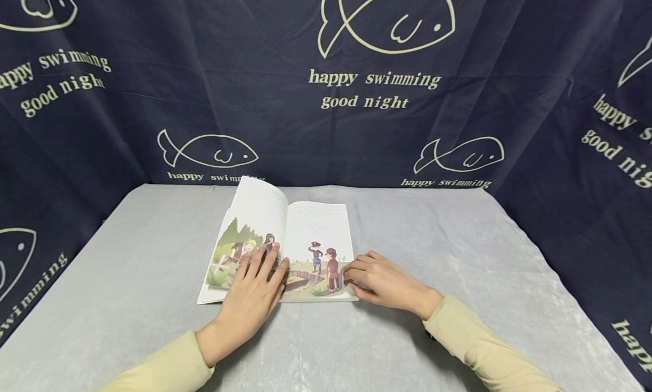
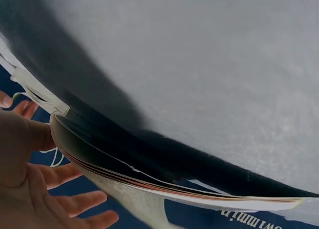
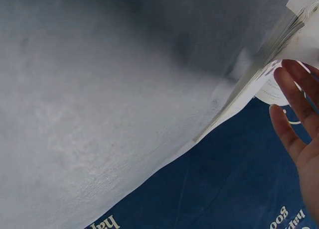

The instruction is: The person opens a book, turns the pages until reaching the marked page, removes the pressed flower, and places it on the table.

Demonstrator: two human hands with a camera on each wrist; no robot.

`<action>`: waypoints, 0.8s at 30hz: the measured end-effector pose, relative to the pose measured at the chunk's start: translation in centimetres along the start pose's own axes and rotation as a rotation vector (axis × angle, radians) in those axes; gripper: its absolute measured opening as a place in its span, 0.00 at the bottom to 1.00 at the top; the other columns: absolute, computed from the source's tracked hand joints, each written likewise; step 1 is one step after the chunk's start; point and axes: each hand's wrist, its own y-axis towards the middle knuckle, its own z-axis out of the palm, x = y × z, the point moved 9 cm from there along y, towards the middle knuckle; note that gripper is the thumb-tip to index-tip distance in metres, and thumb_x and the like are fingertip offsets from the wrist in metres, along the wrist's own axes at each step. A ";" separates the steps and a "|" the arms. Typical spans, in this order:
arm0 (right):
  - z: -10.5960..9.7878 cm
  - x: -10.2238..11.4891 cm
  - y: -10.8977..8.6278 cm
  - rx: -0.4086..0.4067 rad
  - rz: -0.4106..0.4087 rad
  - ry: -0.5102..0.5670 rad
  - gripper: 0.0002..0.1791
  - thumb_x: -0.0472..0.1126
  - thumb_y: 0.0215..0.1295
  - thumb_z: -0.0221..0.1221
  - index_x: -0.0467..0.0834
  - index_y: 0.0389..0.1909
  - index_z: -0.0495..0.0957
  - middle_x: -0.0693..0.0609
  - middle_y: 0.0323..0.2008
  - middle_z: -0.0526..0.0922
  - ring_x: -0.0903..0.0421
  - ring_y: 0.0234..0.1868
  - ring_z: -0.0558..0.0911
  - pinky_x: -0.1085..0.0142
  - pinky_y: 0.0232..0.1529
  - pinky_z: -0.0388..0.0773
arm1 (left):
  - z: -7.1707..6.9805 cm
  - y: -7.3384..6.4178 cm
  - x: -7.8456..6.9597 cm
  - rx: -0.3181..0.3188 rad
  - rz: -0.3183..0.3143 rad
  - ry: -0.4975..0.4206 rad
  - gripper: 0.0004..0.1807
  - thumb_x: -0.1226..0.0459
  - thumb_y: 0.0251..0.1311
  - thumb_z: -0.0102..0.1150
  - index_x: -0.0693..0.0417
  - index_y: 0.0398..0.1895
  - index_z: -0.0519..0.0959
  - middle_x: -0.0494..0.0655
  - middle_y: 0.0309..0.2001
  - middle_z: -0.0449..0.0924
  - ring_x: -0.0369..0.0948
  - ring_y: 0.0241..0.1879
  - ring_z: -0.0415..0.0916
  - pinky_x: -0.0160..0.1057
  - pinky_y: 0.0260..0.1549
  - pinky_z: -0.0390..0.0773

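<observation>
An open picture book (image 1: 318,222) lies on the table, with text above and coloured drawings below on both pages. Its left pages curve up from the spine, and in the left wrist view the book's lower edge (image 2: 164,186) shows them bowed. My left hand (image 1: 251,304) rests on the left page near the spine, fingers spread and fairly straight. At the lower right edge of the right page, my right hand (image 1: 389,281) touches the book with its fingertips. In the right wrist view the right hand's thumb (image 3: 286,129) stands apart from the other fingers.
A pale grey cloth (image 1: 433,228) covers the table around the book. Dark blue curtains (image 1: 285,58) printed with white fish and lettering hang behind the table and at both sides.
</observation>
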 end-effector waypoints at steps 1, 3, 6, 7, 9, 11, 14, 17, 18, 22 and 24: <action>-0.1 0.0 0.0 -0.004 -0.004 0.000 0.08 0.39 0.54 0.57 0.47 0.36 0.79 0.58 0.38 0.81 0.61 0.42 0.77 0.65 0.46 0.71 | 0.1 0.0 0.0 0.013 0.000 -0.003 0.24 0.56 0.56 0.50 0.54 0.56 0.71 0.58 0.60 0.68 0.56 0.60 0.64 0.55 0.56 0.65; -0.2 0.1 0.1 -0.009 -0.010 -0.001 0.08 0.37 0.52 0.57 0.47 0.35 0.79 0.58 0.38 0.81 0.61 0.42 0.77 0.65 0.46 0.72 | 0.3 -0.1 0.0 0.037 -0.004 -0.009 0.24 0.56 0.56 0.50 0.55 0.56 0.72 0.58 0.59 0.69 0.56 0.59 0.65 0.54 0.56 0.65; -0.2 0.1 0.1 -0.011 -0.013 -0.005 0.09 0.36 0.51 0.57 0.47 0.34 0.79 0.57 0.38 0.81 0.61 0.42 0.77 0.65 0.46 0.72 | 0.5 -0.2 0.0 0.076 -0.020 -0.014 0.23 0.55 0.58 0.51 0.55 0.55 0.73 0.58 0.58 0.70 0.56 0.57 0.67 0.54 0.57 0.65; -0.2 0.0 0.0 -0.010 -0.012 -0.005 0.09 0.36 0.51 0.57 0.47 0.34 0.79 0.57 0.39 0.81 0.61 0.43 0.77 0.64 0.46 0.71 | 0.6 -0.2 0.1 0.090 -0.027 -0.015 0.22 0.55 0.58 0.51 0.55 0.54 0.73 0.57 0.57 0.71 0.55 0.57 0.68 0.53 0.56 0.65; -0.2 0.0 0.0 -0.011 -0.010 -0.007 0.09 0.36 0.51 0.57 0.47 0.35 0.79 0.57 0.39 0.81 0.60 0.43 0.76 0.64 0.47 0.71 | 0.7 -0.3 0.1 0.114 -0.039 -0.014 0.22 0.54 0.59 0.51 0.56 0.54 0.73 0.57 0.56 0.71 0.55 0.55 0.69 0.53 0.56 0.65; -0.3 -0.1 0.0 -0.015 -0.009 -0.007 0.09 0.37 0.51 0.57 0.47 0.35 0.79 0.57 0.39 0.81 0.60 0.43 0.76 0.64 0.47 0.71 | 0.8 -0.3 0.2 0.133 -0.048 -0.015 0.22 0.54 0.60 0.50 0.56 0.54 0.73 0.57 0.56 0.72 0.55 0.54 0.70 0.52 0.56 0.66; -0.3 -0.3 -0.1 -0.023 -0.004 -0.004 0.09 0.37 0.52 0.58 0.47 0.35 0.79 0.57 0.39 0.81 0.60 0.43 0.77 0.64 0.48 0.71 | 0.8 -0.3 0.2 0.143 -0.051 -0.008 0.22 0.55 0.60 0.51 0.57 0.53 0.73 0.57 0.54 0.72 0.54 0.53 0.71 0.52 0.54 0.67; -0.4 -0.3 -0.1 -0.029 -0.004 0.000 0.08 0.37 0.51 0.59 0.47 0.35 0.79 0.56 0.39 0.81 0.59 0.43 0.77 0.64 0.48 0.71 | 0.8 -0.3 0.1 0.137 -0.047 0.011 0.21 0.55 0.60 0.52 0.57 0.52 0.73 0.57 0.53 0.73 0.54 0.51 0.71 0.51 0.52 0.68; -0.4 -0.3 -0.1 -0.032 -0.003 0.000 0.08 0.37 0.51 0.59 0.46 0.35 0.79 0.56 0.39 0.81 0.59 0.43 0.77 0.64 0.48 0.72 | 0.8 -0.2 0.1 0.135 -0.046 0.020 0.21 0.54 0.59 0.52 0.57 0.52 0.73 0.57 0.52 0.73 0.54 0.50 0.72 0.51 0.52 0.68; -0.7 -0.4 0.0 -0.058 -0.011 0.001 0.09 0.37 0.51 0.61 0.46 0.35 0.79 0.56 0.38 0.81 0.59 0.43 0.78 0.64 0.48 0.72 | 0.7 -0.1 0.1 0.128 -0.043 0.045 0.21 0.53 0.60 0.50 0.58 0.50 0.73 0.57 0.51 0.74 0.54 0.49 0.73 0.50 0.51 0.69; -0.9 -0.4 0.0 -0.077 -0.018 0.000 0.09 0.36 0.51 0.61 0.46 0.35 0.79 0.56 0.38 0.81 0.59 0.42 0.78 0.64 0.47 0.72 | 0.7 0.0 0.0 0.121 -0.043 0.056 0.23 0.50 0.59 0.50 0.58 0.48 0.74 0.57 0.50 0.75 0.54 0.48 0.73 0.50 0.49 0.70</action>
